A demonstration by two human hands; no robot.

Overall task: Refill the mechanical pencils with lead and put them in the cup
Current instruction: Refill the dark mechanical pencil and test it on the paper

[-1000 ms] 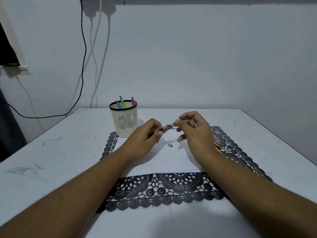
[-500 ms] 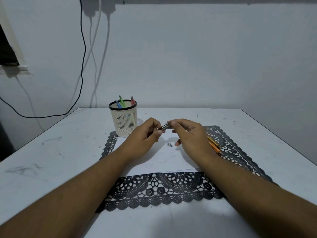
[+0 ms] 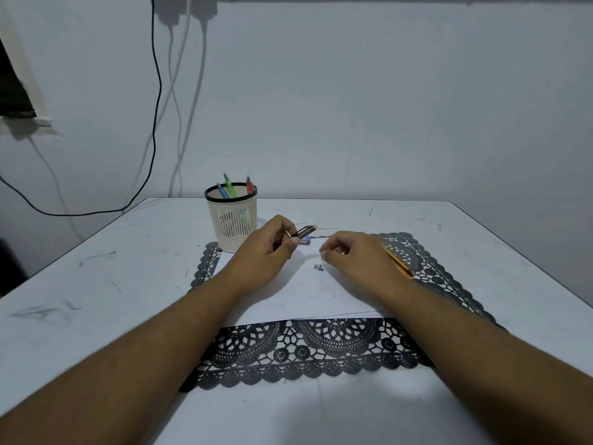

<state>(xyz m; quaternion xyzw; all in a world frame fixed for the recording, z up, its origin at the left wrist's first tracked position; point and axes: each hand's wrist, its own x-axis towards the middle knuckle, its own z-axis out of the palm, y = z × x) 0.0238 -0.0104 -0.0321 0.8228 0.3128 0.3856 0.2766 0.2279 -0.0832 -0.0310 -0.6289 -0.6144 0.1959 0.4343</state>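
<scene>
The right hand point(image 3: 356, 255) has drawn back from the pencil point(image 3: 303, 232) that the left hand point(image 3: 272, 248) grips beside the cup point(image 3: 231, 216), fingertips pinched, perhaps on lead, so refilling isn't finished.

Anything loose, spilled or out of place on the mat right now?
Two small grey bits lie loose on the white paper, just ahead of the right hand; too small to identify. A small red-and-blue item lies below the left hand. Nothing is spilled or visibly damaged.
</scene>
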